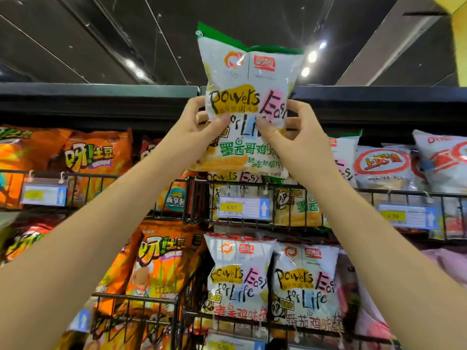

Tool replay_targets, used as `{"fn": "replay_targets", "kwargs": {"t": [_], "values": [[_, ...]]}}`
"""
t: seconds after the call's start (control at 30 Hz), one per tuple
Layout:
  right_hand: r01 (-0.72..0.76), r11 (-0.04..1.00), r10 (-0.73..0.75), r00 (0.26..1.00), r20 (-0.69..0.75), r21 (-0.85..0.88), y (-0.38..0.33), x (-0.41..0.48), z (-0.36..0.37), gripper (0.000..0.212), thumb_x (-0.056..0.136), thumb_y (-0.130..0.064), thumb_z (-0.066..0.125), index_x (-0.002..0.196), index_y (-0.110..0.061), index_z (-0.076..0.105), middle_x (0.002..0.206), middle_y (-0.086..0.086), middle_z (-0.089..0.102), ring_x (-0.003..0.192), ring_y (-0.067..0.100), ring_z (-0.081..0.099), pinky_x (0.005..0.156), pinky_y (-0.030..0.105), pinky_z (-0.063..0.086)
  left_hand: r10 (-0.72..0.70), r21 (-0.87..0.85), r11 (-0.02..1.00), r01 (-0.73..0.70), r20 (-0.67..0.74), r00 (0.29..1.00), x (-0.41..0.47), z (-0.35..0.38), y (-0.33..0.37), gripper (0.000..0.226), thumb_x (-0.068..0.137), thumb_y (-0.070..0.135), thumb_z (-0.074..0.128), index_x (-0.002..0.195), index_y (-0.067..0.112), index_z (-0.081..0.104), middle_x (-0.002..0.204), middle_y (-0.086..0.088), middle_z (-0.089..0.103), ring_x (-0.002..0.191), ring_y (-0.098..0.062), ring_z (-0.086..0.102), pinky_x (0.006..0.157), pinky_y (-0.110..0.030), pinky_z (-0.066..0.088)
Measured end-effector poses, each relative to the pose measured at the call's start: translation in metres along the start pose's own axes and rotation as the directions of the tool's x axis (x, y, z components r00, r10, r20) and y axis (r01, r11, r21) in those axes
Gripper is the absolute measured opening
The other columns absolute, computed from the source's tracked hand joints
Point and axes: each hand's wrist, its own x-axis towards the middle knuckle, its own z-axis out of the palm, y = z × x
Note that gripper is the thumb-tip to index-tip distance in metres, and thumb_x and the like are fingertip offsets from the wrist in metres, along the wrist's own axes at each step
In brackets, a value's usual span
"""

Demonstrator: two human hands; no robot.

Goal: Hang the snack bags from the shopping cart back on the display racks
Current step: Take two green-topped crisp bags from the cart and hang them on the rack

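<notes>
1. Shop aisle, dark ceiling [75,34], wire racks [195,198].
2. L hand [199,120] & R hand [290,132] each pinch white snack bag [250,79] mid-height, thumbs in front.
3. Bag upright, long axis vertical, just above rack w/ matching bags; both hands equally near.

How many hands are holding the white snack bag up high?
2. The left hand grips the white snack bag at its left edge, and the right hand grips its right edge. No other hands show.
</notes>
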Motion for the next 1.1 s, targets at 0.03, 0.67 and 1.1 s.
{"fn": "replay_targets", "kwargs": {"t": [0.03, 0.67, 1.1], "values": [[0.006, 1.000, -0.006, 1.000, -0.012, -0.008, 0.001, 0.001, 0.004, 0.065, 0.090, -0.054, 0.073, 0.145, -0.034, 0.044, 0.115, -0.018, 0.063, 0.095, -0.010, 0.063, 0.071, 0.007, 0.050, 0.020, 0.051, 0.998, -0.019, -0.018, 1.000, 0.001, -0.001, -0.001, 0.041, 0.100, 0.043, 0.061, 0.137, 0.039, 0.045, 0.124, 0.012, 0.068, 0.109, 0.000, 0.069, 0.092, -0.024, 0.056], [-0.074, 0.914, 0.157, 0.971, 0.179, -0.398, 0.024, 0.001, 0.023, 0.041, 0.100, -0.050, 0.058, 0.127, -0.021, 0.048, 0.110, 0.005, 0.068, 0.095, 0.022, 0.061, 0.065, 0.031, 0.045, -0.061, 0.405, 0.914, 0.033, 0.056, 0.997, 0.005, 0.008, -0.046, 0.064, 0.105, 0.048, 0.047, 0.160, 0.029, 0.021, 0.120, 0.007, 0.057, 0.101, -0.011, 0.057, 0.073, -0.020, 0.040], [-0.153, 0.725, 0.440, 0.853, 0.281, -0.672, 0.023, 0.006, 0.023, 0.076, 0.104, -0.062, 0.036, 0.160, -0.013, 0.020, 0.157, 0.018, 0.036, 0.130, 0.035, 0.048, 0.084, 0.035, 0.040, -0.212, 0.574, 0.812, 0.105, 0.122, 0.970, 0.004, 0.010, -0.056, 0.071, 0.105, 0.059, 0.033, 0.163, 0.027, 0.008, 0.124, -0.008, 0.067, 0.081, -0.013, 0.061, 0.076, -0.035, 0.047]]}}
